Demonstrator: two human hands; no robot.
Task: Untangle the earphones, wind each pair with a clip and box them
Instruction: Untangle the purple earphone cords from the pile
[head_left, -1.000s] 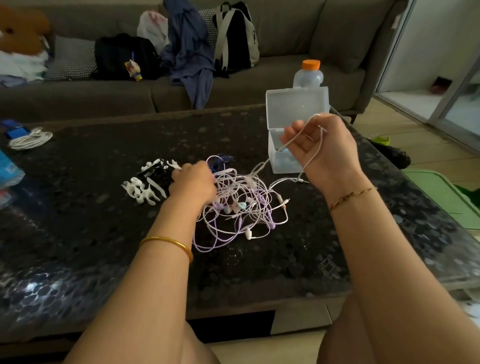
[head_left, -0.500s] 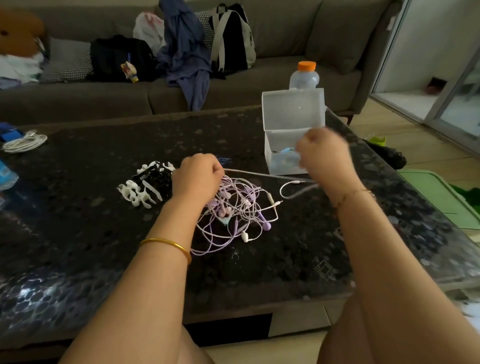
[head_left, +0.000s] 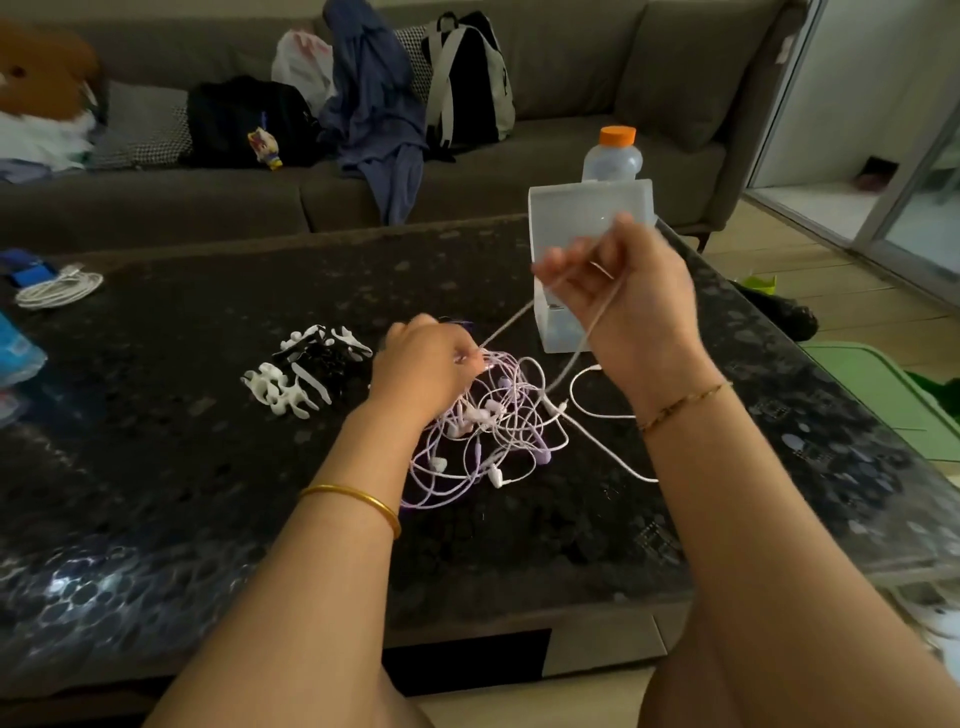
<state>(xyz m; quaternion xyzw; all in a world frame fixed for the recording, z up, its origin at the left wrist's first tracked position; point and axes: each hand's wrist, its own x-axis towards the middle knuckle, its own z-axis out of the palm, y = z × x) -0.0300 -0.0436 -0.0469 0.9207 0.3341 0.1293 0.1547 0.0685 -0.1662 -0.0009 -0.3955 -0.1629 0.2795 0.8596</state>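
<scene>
Here's the tangle of earphones (head_left: 493, 431), sitting on the dark speckled table (head_left: 208, 467) right in the middle, between the two forearms. Pale lilac and white cords loop over one another in a loose nest, with small white and purple buds and plugs poking out along the near side. One white cord runs out to the right, towards the right forearm.

The left hand (head_left: 423, 371) is down on the far left edge of the nest, fingers curled and pinching a cord. From there a line runs tight, up and to the right, to the right hand (head_left: 631, 296). That hand is raised above the table, fingers bent round the cord. It looks like a loop over the fingers, though motion blur makes the exact grip hard to call. A second strand drops from that hand back down into the tangle.

Just left of the left hand lies the pile of clips (head_left: 306, 371), white ones and black ones mixed. Behind the right hand stands the clear plastic box (head_left: 587, 218), lid up. A bottle (head_left: 612, 156) with an orange cap stands just behind it, and any label on it is too blurred to read. At the far left is a coiled white cable (head_left: 60, 286).
</scene>
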